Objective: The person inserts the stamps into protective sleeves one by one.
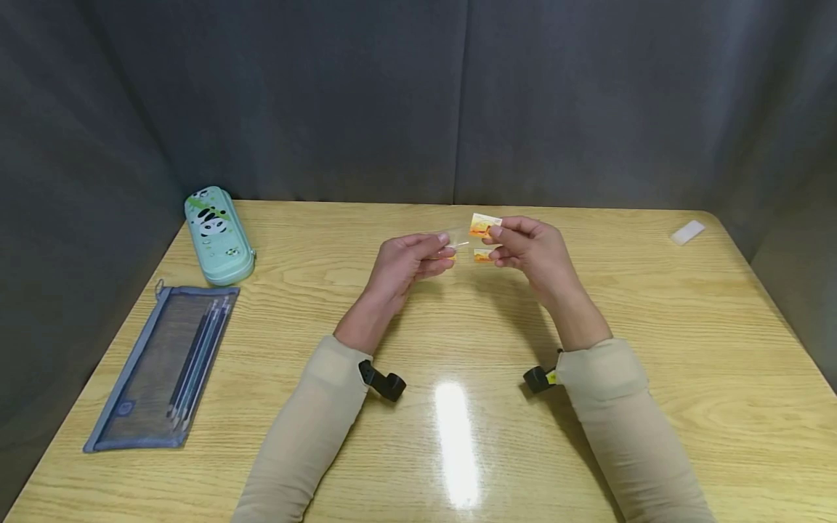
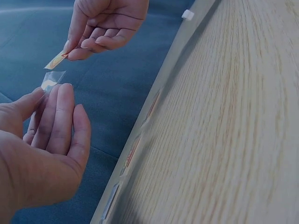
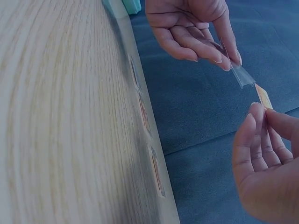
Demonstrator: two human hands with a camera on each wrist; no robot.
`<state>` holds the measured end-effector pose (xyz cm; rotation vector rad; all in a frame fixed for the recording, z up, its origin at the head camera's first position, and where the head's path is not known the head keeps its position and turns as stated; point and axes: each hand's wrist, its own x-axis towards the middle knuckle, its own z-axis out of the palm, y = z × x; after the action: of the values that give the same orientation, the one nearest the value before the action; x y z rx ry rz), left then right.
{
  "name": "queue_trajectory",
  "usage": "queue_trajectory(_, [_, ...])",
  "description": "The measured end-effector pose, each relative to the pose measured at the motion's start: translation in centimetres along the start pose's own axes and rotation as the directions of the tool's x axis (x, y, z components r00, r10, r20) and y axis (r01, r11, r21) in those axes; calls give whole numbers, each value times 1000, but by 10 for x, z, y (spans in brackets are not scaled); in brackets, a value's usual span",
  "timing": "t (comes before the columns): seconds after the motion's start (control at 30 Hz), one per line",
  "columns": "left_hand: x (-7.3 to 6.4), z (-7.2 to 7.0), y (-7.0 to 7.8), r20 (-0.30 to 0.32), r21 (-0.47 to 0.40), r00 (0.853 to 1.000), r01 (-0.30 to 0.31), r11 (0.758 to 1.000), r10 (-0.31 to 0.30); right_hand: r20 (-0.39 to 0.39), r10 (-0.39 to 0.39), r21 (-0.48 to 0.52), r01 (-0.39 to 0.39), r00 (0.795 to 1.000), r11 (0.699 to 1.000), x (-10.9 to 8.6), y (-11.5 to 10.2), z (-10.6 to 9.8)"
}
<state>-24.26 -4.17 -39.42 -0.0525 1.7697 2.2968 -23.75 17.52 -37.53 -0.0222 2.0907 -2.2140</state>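
My left hand (image 1: 407,263) pinches a small clear plastic sleeve (image 1: 457,235) between thumb and fingers. Facing it, my right hand (image 1: 538,250) holds a small orange-and-white card (image 1: 482,224) by its edge with thumb and fingertips. In the right wrist view the card (image 3: 263,97) has its end right at the open mouth of the sleeve (image 3: 243,77). Both hands are raised above the table. Beneath them, near the far edge, lie several flat pieces; one orange card (image 1: 483,256) shows there, partly covered by the right hand.
A mint panda pencil case (image 1: 219,236) stands at the back left of the wooden table (image 1: 654,349). In front of it lies a blue mesh zip pouch (image 1: 147,363) with several pencils inside. At the far right is a white eraser-like block (image 1: 688,232). Dark curtains surround the table.
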Motion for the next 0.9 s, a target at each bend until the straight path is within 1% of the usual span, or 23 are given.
queue_trajectory(0.23, [0, 0, 0, 9, 0, 1000, -1, 1000, 1, -14, 1, -25, -1, 1000, 1000, -1, -1, 1])
queue_trajectory(0.57, [0, -2, 0, 4, -1, 1000, -6, 1000, 6, 18, 2, -81, -1, 1000, 997, -1, -3, 7])
queue_trajectory(0.77, [1, -2, 0, 2, -9, 1000, -21, 1000, 21, -21, 5, -85, -7, 1000, 996, -2, -2, 5])
queue_trajectory(0.9, [0, -1, 0, -1, -8, 1000, -19, 1000, 19, -12, 7, -96, -8, 1000, 995, -1, -1, 4])
